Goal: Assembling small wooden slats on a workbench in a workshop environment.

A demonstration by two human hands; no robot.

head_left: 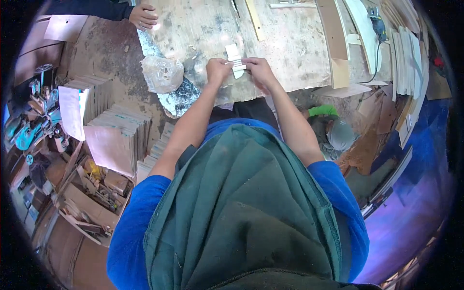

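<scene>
At the near part of the worktable (285,48), my left hand (219,72) and my right hand (259,71) face each other, fingers closed in a pinch. Between them run several thin pale sticks (237,64), lying crosswise, one end toward each hand. Beneath the sticks is a flat whitish piece (232,50), which shows above and below them. Whether it is wood or paper I cannot tell. My fingertips partly hide the stick ends.
A co-worker's hand (143,17) rests on the table's far left corner. A plastic bag (162,74) lies at the left edge. Boards (333,34) and a corded power tool (377,23) lie at right. Stacked panels (113,140) stand left; a person in a cap (342,134) is low at right.
</scene>
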